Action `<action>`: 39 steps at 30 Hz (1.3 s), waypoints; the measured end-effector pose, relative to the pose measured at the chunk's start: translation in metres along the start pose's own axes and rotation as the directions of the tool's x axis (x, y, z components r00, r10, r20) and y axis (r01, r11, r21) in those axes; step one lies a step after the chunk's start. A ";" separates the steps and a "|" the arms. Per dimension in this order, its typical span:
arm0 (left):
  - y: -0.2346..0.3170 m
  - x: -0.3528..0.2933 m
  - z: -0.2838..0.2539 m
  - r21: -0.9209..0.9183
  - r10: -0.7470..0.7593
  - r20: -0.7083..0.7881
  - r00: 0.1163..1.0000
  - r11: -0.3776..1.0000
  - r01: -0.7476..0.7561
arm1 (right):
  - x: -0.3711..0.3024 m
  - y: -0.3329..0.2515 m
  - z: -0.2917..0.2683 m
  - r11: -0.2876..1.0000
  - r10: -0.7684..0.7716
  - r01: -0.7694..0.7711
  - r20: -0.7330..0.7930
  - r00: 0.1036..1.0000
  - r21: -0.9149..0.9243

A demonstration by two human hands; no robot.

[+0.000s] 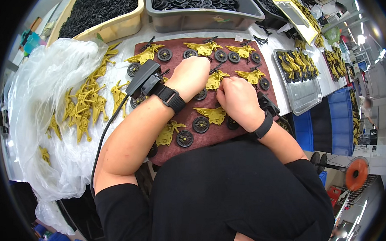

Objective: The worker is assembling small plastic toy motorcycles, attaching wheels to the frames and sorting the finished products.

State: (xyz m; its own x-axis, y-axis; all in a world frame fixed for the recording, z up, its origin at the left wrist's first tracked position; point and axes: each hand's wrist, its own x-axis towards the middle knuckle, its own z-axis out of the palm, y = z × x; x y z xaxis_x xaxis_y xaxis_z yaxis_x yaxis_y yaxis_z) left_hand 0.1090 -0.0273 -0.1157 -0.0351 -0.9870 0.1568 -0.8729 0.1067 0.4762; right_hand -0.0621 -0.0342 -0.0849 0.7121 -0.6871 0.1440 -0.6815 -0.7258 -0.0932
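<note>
My left hand (191,78) is closed over the middle of a maroon mat (179,150), its fingertips hidden under the knuckles. Just right of it lies a yellow toy motorcycle body (215,80) with a black handlebar. The curled fingers and thumb of my right hand (240,101) meet this body's right end; whatever else they pinch is hidden. A black spoked wheel (200,94) sits below the left hand. Nearer me rest another yellow body (212,115) and a wheel (201,124). Farther back, yellow bodies (202,47) lie with wheels (221,56) beside them.
Loose yellow parts (85,104) lie left of the mat by crumpled clear plastic (45,81). Behind stand a cream bin (119,31) of small black parts and a grey bin (200,19) of wheels. At right, a clear tray (303,96) holds assembled yellow-and-black toys.
</note>
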 end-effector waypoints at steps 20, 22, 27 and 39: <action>-0.011 0.012 0.001 -0.073 0.059 0.046 0.997 0.996 -0.055 | 0.001 -0.001 -0.010 0.996 -0.084 0.084 0.000 0.996 0.007; -0.010 0.011 -0.001 -0.083 0.063 0.037 0.997 0.995 -0.060 | 0.002 -0.002 -0.010 0.997 -0.073 0.074 0.009 0.997 -0.020; -0.010 0.012 0.001 -0.095 0.063 0.045 0.997 0.994 -0.059 | 0.008 -0.004 -0.009 0.999 -0.005 0.009 0.078 0.997 -0.054; -0.010 0.012 -0.003 -0.051 0.132 0.006 0.991 0.990 -0.132 | 0.011 -0.004 -0.007 1.000 0.030 -0.030 0.144 0.989 -0.008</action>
State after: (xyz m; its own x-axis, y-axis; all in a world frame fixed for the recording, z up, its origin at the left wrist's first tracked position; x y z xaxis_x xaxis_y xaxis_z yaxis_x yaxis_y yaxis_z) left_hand 0.1193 -0.0401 -0.1158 -0.1529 -0.9649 0.2133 -0.8347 0.2417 0.4948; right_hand -0.0531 -0.0385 -0.0761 0.7079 -0.7063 -0.0020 -0.7036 -0.7049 -0.0898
